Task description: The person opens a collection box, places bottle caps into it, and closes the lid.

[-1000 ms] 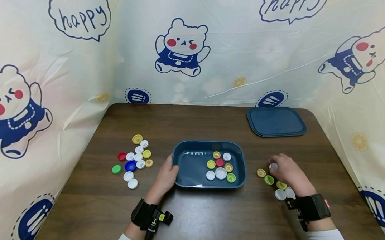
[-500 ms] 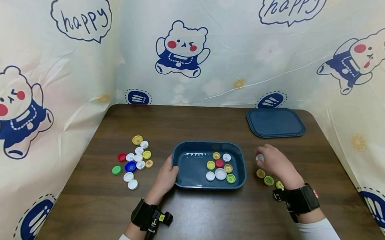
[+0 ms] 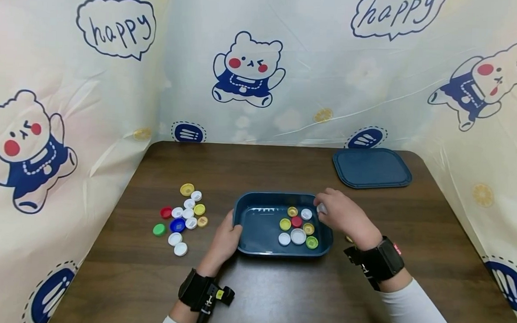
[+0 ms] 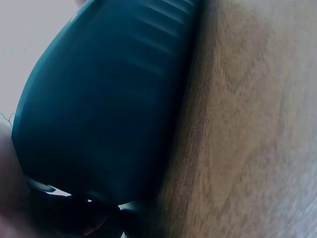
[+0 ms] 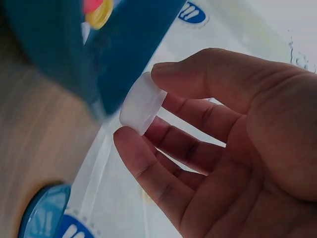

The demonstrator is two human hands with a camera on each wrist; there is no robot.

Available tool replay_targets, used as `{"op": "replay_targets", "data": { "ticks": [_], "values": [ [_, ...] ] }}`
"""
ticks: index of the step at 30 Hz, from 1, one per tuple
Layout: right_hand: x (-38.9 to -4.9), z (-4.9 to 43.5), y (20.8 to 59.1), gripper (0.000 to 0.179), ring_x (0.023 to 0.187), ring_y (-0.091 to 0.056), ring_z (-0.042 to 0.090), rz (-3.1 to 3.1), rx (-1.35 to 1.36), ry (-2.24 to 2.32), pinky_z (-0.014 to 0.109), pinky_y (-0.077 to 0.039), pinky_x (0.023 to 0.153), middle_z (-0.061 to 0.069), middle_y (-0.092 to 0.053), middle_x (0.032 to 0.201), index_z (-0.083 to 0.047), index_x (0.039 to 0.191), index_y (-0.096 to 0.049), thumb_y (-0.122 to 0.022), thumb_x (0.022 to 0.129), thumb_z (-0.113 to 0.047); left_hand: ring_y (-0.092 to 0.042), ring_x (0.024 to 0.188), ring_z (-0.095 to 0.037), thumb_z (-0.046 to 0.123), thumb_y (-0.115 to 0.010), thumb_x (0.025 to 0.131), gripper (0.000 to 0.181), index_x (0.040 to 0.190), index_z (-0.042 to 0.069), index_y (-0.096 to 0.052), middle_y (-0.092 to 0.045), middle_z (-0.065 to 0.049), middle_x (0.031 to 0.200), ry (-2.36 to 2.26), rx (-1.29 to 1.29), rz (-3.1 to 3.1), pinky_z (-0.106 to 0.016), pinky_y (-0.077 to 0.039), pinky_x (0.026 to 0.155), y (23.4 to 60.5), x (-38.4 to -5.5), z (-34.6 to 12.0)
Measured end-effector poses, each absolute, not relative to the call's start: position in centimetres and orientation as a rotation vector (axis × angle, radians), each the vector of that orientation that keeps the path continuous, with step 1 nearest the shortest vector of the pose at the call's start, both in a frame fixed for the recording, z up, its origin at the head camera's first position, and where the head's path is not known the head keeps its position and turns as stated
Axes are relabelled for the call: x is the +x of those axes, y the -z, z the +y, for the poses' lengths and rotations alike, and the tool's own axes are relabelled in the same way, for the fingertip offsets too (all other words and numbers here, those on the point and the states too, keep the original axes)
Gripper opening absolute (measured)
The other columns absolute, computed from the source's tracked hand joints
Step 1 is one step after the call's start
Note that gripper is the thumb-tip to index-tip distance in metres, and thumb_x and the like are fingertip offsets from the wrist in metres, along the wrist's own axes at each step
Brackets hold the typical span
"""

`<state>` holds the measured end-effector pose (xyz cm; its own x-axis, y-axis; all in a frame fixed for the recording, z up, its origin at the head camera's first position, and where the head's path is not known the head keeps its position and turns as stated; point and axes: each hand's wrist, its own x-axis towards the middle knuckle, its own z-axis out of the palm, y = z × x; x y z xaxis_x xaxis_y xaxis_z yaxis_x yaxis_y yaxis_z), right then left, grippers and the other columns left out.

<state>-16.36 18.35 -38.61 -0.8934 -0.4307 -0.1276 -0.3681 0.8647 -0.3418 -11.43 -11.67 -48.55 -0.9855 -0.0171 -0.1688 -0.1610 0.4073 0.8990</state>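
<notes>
In the head view my left hand (image 3: 223,243) grips the left end of a dark blue tray (image 3: 253,231), thumb over the rim. The tray's wall (image 4: 104,109) fills much of the left wrist view. My right hand (image 3: 346,216) is at the tray's right rim, pinching a white bottle cap (image 5: 142,104) between thumb and fingers. Several bottle caps lie in the tray's right half, among them a red cap (image 3: 297,222), a large white cap (image 3: 298,236) and a light green cap (image 3: 312,242).
Left of the tray lie several more caps, including a blue cap (image 3: 177,225), a green cap (image 3: 158,230) and a red cap (image 3: 166,212). A flat dark blue lid (image 3: 372,168) lies at the back right. My right arm hides most of the caps on the right.
My right hand has moved left, carrying the white bottle cap from the right-hand group over to the tray's right rim. My left hand has kept its grip on the tray.
</notes>
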Motion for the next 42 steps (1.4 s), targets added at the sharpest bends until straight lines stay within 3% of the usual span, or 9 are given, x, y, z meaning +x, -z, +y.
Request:
{"op": "replay_targets", "data": {
  "ticks": [10, 23, 35, 42],
  "values": [
    [-17.0, 13.9, 38.9, 0.025, 0.093, -0.055, 0.024, 2.745, -0.684, 0.348, 0.038, -0.056, 0.082, 0.008, -0.060, 0.105, -0.004, 0.115, -0.072, -0.072, 0.092, -0.010, -0.039, 0.142, -0.038, 0.005, -0.039, 0.098, 0.059, 0.156, 0.000, -0.030, -0.039, -0.022, 0.157, -1.628, -0.140, 2.538, -0.061, -0.033, 0.114, 48.6, -11.5, -11.5],
    [-17.3, 12.9, 39.9, 0.026, 0.089, -0.056, 0.021, 2.724, -0.732, 0.347, 0.037, -0.057, 0.082, 0.009, -0.062, 0.105, -0.005, 0.117, -0.072, -0.073, 0.091, -0.012, -0.040, 0.141, -0.039, 0.004, -0.040, 0.098, 0.058, 0.155, -0.001, -0.031, -0.039, -0.023, 0.156, -1.624, -0.107, 2.553, -0.061, -0.033, 0.113, 48.8, -11.6, -11.1],
    [-16.8, 13.2, 39.1, 0.046, 0.116, -0.057, 0.030, 2.762, -0.702, 0.333, 0.049, -0.051, 0.099, 0.014, -0.059, 0.135, -0.008, 0.135, -0.063, -0.074, 0.093, -0.021, -0.038, 0.143, -0.040, 0.004, -0.040, 0.098, 0.059, 0.156, -0.002, -0.030, -0.039, -0.025, 0.156, -1.612, -0.126, 2.566, -0.061, -0.033, 0.114, 48.7, -11.6, -11.3],
    [-16.3, 14.0, 38.9, 0.049, 0.125, -0.055, 0.036, 2.795, -0.651, 0.311, 0.055, -0.046, 0.104, 0.016, -0.055, 0.142, -0.008, 0.138, -0.061, -0.074, 0.092, -0.022, -0.039, 0.142, -0.039, 0.005, -0.040, 0.098, 0.059, 0.156, -0.001, -0.030, -0.039, -0.023, 0.157, -1.615, -0.157, 2.564, -0.061, -0.032, 0.114, 48.8, -11.6, -11.5]
  ]
}}
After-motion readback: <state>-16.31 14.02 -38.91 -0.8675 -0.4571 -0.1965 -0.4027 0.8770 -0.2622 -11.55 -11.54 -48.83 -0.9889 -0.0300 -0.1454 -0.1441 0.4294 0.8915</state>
